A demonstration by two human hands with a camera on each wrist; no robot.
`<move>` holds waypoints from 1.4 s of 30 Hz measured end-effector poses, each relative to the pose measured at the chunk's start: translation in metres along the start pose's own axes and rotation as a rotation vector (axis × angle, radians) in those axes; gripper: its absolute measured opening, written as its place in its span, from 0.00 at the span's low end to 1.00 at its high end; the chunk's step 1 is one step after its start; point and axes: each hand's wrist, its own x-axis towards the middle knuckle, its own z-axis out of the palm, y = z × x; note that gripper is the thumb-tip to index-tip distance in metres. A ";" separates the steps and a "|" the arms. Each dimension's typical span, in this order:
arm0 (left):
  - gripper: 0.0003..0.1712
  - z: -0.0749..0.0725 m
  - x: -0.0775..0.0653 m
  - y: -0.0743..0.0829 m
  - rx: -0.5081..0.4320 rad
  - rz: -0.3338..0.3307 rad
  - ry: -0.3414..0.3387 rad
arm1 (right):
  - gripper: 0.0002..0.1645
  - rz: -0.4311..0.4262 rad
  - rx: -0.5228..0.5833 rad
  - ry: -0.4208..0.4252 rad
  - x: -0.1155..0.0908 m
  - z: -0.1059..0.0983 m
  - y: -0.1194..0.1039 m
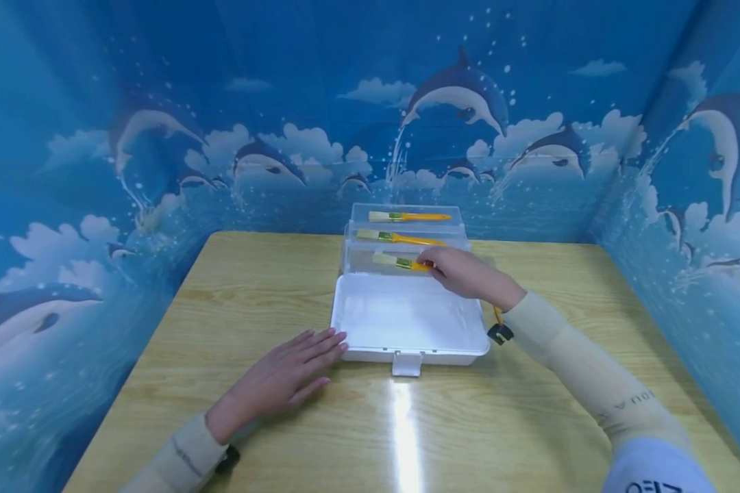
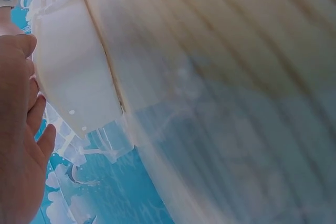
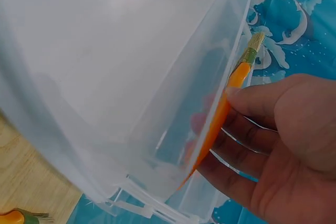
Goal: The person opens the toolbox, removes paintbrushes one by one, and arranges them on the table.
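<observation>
My right hand (image 1: 469, 274) pinches the orange handle of a paintbrush (image 1: 401, 262) at the nearest clear tray (image 1: 360, 260) of an opened white box (image 1: 407, 315). From the right wrist view, thumb and fingers are around the brush (image 3: 239, 74) along the tray's clear wall (image 3: 210, 103). Two similar paintbrushes lie in the tiers behind, a middle one (image 1: 401, 237) and a far one (image 1: 410, 216). My left hand (image 1: 284, 373) lies flat with straight fingers, its fingertips touching the box's front left corner. The left wrist view shows that hand (image 2: 21, 129) beside the white box wall (image 2: 73, 56).
Another paintbrush (image 3: 21, 216) lies on the wooden table (image 1: 253, 287) to the box's right, largely hidden by my arm from above. A latch (image 1: 407, 364) hangs at the box's front. Blue dolphin-printed curtains (image 1: 321, 89) close off the back and sides.
</observation>
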 end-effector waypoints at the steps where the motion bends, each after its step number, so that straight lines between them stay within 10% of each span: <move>1: 0.34 0.000 0.000 0.000 0.002 0.000 -0.002 | 0.17 -0.002 0.001 0.004 -0.001 -0.001 -0.001; 42: 0.33 0.001 0.000 0.000 0.028 0.023 0.017 | 0.20 0.078 0.018 0.100 -0.037 -0.012 0.005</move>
